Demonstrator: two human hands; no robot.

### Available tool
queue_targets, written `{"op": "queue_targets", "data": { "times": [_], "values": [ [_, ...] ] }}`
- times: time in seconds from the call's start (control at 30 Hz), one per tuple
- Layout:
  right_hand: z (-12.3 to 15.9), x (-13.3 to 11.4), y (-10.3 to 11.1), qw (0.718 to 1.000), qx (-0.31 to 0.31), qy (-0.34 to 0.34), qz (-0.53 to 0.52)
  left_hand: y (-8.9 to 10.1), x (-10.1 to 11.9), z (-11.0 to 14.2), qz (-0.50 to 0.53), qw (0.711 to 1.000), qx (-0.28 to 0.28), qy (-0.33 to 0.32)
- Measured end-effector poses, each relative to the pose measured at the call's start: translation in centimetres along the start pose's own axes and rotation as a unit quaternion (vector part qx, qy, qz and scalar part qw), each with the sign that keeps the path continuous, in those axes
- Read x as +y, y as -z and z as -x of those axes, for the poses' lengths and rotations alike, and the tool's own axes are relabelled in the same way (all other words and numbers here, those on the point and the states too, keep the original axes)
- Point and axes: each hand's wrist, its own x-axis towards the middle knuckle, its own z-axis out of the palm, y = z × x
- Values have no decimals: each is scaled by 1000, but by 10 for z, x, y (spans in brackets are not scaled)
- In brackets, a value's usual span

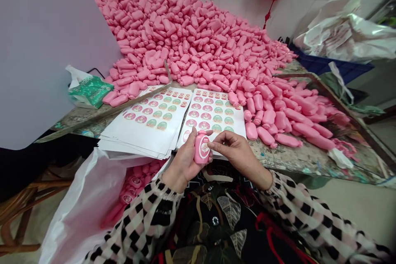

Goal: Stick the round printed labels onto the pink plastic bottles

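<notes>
My left hand [183, 165] is closed around a small pink bottle [199, 156], held upright above the front edge of the table. On the bottle's face is a round pink-and-white label [204, 148]. My right hand [239, 151] is in a pinch, its fingertips against the right side of that label. Whatever may be between those fingertips is too small to make out. Just beyond both hands lie a sheet of pink and green stickers [213, 111] and, to its left, a stack of similar sheets [145, 132].
A large heap of pink bottles [192, 37] covers the back and right of the table. A white sack [83, 198] at lower left holds labelled bottles. A green tissue pack [91, 90] lies at left. Plastic bags [349, 33] sit in a blue crate [334, 66] at right.
</notes>
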Motion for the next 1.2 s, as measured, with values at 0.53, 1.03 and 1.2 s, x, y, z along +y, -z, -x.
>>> {"op": "queue_targets", "data": {
  "times": [0.53,1.03,1.2],
  "values": [
    [1,20,5,991,16,13,131,-4,1,4,-62,998,-11,14],
    [13,10,22,910,-7,91,405,1,-2,23,-253,964,-39,-75],
    [8,28,64,916,56,-7,397,13,21,49,-263,957,51,-113]
  ]
}}
